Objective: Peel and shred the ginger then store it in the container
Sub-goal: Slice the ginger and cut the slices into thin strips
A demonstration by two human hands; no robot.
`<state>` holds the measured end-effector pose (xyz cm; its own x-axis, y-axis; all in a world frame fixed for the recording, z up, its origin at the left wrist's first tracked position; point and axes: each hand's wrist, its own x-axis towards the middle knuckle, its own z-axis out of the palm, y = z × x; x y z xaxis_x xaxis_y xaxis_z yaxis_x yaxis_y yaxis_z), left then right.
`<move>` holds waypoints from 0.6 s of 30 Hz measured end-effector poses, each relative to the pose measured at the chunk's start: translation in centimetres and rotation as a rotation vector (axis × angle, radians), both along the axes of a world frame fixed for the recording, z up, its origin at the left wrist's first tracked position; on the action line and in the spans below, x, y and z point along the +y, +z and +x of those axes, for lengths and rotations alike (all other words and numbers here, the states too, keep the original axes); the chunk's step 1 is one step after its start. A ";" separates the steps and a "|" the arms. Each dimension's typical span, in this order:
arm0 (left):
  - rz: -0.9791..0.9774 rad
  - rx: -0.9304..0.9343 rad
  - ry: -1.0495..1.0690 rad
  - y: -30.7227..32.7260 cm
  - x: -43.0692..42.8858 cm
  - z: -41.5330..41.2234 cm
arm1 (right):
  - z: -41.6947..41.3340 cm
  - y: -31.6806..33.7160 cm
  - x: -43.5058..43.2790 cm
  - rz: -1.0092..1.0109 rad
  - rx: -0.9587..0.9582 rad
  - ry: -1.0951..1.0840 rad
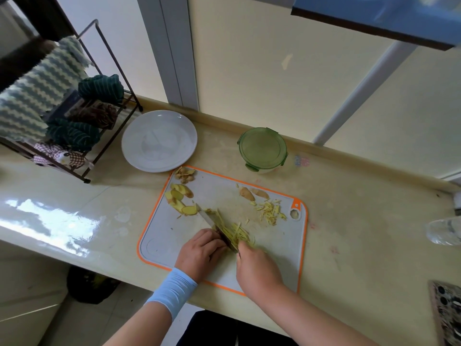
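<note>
Left hand [199,250] clamps the knife [208,218] over the board [277,248]; right hand [257,268], fingers mostly hidden, meets the shreds [239,233] beside the blade. Slices [179,198] lie far-left on it, container [263,149] and plate [159,141] beyond it.

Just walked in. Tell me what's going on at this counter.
A person is shredding ginger on the grey, orange-rimmed cutting board. The left hand grips a knife; the right hand is at the pile of yellow ginger strips. Yellow ginger slices and brownish peels lie on the board. The round green-lidded container stands closed.
</note>
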<state>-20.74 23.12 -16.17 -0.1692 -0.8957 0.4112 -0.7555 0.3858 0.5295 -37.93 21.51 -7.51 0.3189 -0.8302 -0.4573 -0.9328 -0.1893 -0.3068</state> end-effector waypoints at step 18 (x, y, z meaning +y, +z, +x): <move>0.015 0.029 -0.013 0.5 -0.1 -0.1 | -0.2 -0.3 0.2 0.006 -0.036 -0.023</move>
<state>-20.84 23.00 -15.63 -0.1687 -0.8997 0.4027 -0.7349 0.3871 0.5568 -38.10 21.70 -7.83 0.3156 -0.8348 -0.4512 -0.9254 -0.1656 -0.3409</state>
